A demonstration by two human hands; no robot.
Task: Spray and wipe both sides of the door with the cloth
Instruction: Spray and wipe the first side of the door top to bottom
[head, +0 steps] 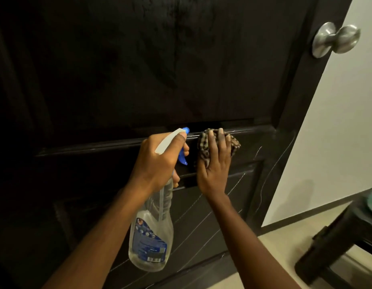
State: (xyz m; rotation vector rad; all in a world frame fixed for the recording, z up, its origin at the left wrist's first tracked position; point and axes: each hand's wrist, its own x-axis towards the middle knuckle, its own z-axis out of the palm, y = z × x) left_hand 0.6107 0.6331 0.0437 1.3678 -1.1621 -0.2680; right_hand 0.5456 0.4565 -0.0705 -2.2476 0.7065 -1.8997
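Observation:
A dark brown panelled door (122,76) fills most of the view, with wet streaks on its upper panel. My left hand (158,161) grips the neck of a clear spray bottle (151,232) with a blue and white trigger head; the nozzle points at the door's middle rail. Just to its right, my right hand (214,163) presses a brown checked cloth (204,149) flat against that rail, fingers spread over it. Thin white streaks run across the lower right panel.
A silver round door knob (335,39) sticks out at the door's right edge. Beyond the edge are a white wall (343,132) and a pale tiled floor (285,247). A dark wooden stool or table (337,232) stands at the lower right.

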